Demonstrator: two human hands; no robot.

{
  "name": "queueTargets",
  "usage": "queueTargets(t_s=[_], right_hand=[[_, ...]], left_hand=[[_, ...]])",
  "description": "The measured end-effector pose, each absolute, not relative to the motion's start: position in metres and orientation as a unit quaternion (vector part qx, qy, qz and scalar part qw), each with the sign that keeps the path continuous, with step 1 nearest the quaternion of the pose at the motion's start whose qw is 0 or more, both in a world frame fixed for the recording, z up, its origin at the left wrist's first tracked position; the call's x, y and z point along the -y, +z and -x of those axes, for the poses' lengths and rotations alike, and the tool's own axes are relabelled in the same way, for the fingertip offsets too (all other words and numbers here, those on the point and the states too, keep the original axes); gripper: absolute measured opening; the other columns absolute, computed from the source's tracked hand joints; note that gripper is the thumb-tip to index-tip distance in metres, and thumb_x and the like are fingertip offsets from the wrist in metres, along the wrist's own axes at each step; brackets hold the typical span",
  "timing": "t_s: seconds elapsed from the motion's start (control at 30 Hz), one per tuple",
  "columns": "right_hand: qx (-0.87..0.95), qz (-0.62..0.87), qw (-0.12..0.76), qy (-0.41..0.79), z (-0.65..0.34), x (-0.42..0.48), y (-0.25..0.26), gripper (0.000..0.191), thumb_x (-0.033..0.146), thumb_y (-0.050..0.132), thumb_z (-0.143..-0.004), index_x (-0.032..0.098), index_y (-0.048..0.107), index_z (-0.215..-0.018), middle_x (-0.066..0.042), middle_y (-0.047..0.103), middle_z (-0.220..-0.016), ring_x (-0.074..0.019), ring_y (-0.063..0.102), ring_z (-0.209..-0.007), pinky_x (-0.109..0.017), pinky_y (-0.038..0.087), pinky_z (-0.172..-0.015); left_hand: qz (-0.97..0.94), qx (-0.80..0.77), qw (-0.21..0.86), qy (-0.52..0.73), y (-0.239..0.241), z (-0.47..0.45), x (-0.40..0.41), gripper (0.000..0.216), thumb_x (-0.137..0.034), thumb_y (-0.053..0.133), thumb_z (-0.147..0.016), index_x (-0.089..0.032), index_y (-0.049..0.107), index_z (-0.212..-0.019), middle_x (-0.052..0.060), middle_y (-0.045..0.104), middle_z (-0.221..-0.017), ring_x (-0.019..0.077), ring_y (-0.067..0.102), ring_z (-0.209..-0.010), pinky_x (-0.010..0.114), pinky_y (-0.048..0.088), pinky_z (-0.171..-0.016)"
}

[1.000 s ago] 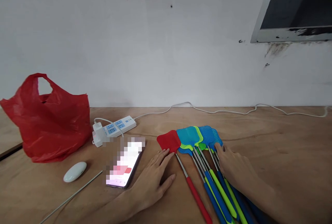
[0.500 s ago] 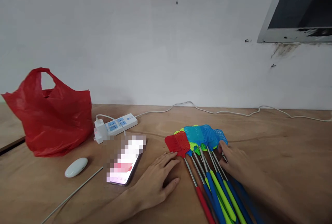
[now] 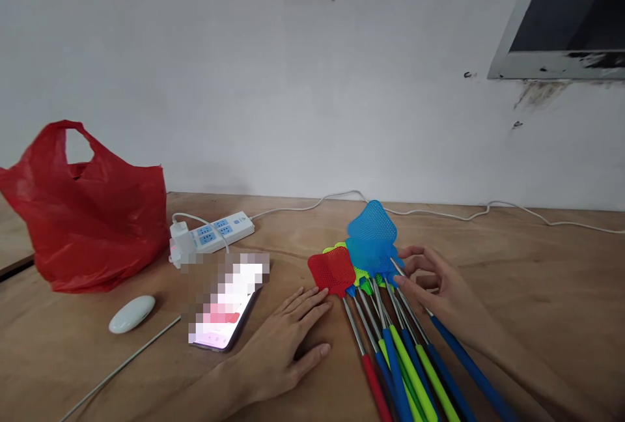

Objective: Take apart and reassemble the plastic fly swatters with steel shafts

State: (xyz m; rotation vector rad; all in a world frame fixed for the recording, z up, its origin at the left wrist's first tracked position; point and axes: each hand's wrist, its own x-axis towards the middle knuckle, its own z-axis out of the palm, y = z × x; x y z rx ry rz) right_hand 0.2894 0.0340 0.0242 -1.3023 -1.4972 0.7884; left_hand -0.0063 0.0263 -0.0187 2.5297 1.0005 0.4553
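Observation:
Several fly swatters lie fanned in a pile, with red, blue and yellow-green mesh heads, thin metal shafts and coloured grips. My right hand pinches the metal shaft of a blue fly swatter just below its head. That head sits above the other blue ones, and its blue grip slants toward the lower right. Flat on the table rests my left hand, fingers spread, with its fingertips at the lower left corner of the red fly swatter. The near ends of the grips run out of view.
Left of my left hand lies a lit, partly blurred phone. Behind it is a white power strip whose cable follows the wall. A red plastic bag stands at far left, near a white oval object and a grey cord.
My right hand has taken hold of a blue swatter near its head and shifted it up and left over the pile. My left hand stays by the red one. The view has moved slightly.

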Motion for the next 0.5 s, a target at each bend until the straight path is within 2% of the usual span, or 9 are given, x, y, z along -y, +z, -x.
queueTargets(t_s=[0.07,0.17,0.33,0.5], right_hand=[[0.558,0.522,0.498,0.41,-0.28,-0.031,0.021,0.05,0.054,0.076,-0.07,0.024,0.058,-0.106,0.006,0.057,-0.074,-0.0076,0.046,-0.041,-0.021,0.035,-0.034],[0.493,0.51,0.522,0.475,-0.275,-0.03,0.008,0.058,0.057,0.079,-0.067,0.023,0.062,-0.11,0.003,0.065,-0.073,-0.0089,0.05,-0.037,-0.02,0.038,-0.028],[0.415,0.509,0.552,0.514,-0.273,-0.032,-0.007,0.064,0.06,0.085,-0.054,0.019,0.063,-0.097,0.007,0.061,-0.054,-0.0062,0.039,-0.024,-0.018,0.029,-0.022],[0.393,0.523,0.555,0.514,-0.27,-0.031,-0.009,0.055,0.061,0.084,-0.055,0.019,0.062,-0.083,0.005,0.06,-0.044,-0.0073,0.039,-0.024,-0.018,0.024,-0.026]], left_hand=[[-0.9,-0.356,0.193,0.159,-0.019,0.006,-0.027,0.057,-0.041,0.054,-0.098,-0.029,0.037,-0.151,0.006,0.035,-0.159,0.0303,0.03,-0.147,0.056,0.027,-0.119],[-0.896,-0.367,0.196,0.155,-0.02,0.005,-0.027,0.058,-0.04,0.055,-0.097,-0.031,0.037,-0.151,0.006,0.031,-0.161,0.0318,0.031,-0.146,0.056,0.029,-0.118],[-0.885,-0.382,0.2,0.175,-0.021,0.007,-0.027,0.047,-0.037,0.056,-0.096,-0.029,0.047,-0.141,0.008,0.04,-0.156,0.031,0.041,-0.14,0.051,0.039,-0.114],[-0.882,-0.376,0.208,0.193,-0.018,0.006,-0.026,0.035,-0.031,0.053,-0.097,-0.028,0.052,-0.131,0.007,0.048,-0.146,0.0284,0.049,-0.132,0.046,0.044,-0.11]])
